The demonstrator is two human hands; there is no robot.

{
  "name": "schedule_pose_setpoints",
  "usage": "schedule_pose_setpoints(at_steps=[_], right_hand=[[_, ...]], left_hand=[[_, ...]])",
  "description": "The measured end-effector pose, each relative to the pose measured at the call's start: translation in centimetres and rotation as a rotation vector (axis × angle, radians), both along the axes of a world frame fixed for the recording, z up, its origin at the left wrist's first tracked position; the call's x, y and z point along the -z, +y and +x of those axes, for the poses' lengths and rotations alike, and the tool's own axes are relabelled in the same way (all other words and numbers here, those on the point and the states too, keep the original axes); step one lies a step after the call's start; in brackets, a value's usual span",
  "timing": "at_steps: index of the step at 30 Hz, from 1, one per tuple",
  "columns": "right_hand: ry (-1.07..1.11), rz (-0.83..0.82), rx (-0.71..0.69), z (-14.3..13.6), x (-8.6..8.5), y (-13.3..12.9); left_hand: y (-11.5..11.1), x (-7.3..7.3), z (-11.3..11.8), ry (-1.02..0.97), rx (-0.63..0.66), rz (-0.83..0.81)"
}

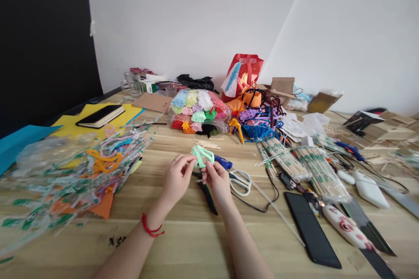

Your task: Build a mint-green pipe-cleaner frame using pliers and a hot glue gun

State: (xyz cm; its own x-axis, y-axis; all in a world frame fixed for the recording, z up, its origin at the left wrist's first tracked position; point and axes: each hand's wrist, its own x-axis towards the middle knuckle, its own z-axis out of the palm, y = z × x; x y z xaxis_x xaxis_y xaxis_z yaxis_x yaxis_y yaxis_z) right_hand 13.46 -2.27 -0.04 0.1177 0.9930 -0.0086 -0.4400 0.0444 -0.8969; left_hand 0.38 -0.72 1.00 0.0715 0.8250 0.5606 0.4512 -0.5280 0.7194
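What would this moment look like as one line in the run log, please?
Left hand: pinching pale-green piece; right hand: pinching same piece; just beyond: blue tool; right: black phone; left: black notebook on yellow sheets

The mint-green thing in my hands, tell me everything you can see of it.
The mint-green piece is small and open, its slim strips, perhaps pipe cleaner, meeting with gaps between them. The left hand pinches its left side, the right hand its lower right. It is above the wooden table, a blue tool just to its right. Its joints are too small to make out.
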Motion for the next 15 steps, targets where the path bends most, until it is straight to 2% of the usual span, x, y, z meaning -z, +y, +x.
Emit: schedule_pose_setpoints(at_steps=[5,11,15], right_hand=[[0.009,0.011,-0.001,0.02,0.16,0.05],[0.018,0.006,-0.006,0.05,0.06,0.04],[0.032,0.009,-0.017,0.05,-0.02,0.04]], left_hand=[[-0.2,-0.08,0.04,0.065,0.004,0.04],[-0.57,0.05,0.11,0.133,0.094,0.102],[-0.72,0.21,0.28,0.173,0.094,0.118]])
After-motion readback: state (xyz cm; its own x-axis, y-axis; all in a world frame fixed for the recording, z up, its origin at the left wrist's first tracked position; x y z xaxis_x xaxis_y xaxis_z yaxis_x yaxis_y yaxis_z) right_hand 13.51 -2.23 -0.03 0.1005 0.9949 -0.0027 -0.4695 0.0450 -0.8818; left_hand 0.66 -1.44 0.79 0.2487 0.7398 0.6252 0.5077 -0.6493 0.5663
